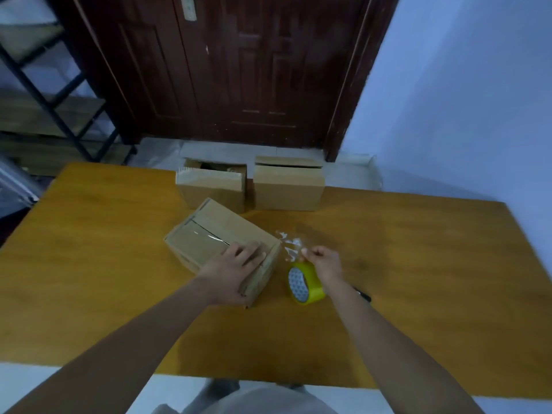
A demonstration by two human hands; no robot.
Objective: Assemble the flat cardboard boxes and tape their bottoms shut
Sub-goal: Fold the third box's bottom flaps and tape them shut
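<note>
A small cardboard box (209, 231) lies on the orange table (418, 279) with its closed flaps facing up, a glossy strip of clear tape along part of the seam. My left hand (233, 270) presses flat on the near end of that box. My right hand (324, 262) pinches a crumpled stretch of clear tape (288, 245) pulled from the yellow tape roll (304, 283), which hangs just below the hand, beside the box's right corner.
Two more cardboard boxes (213, 186) (288, 186) stand at the table's far edge, flaps up. A black pen (363, 294) lies right of my right forearm. A dark wooden door (233, 70) and a metal shelf (53, 109) stand beyond the table.
</note>
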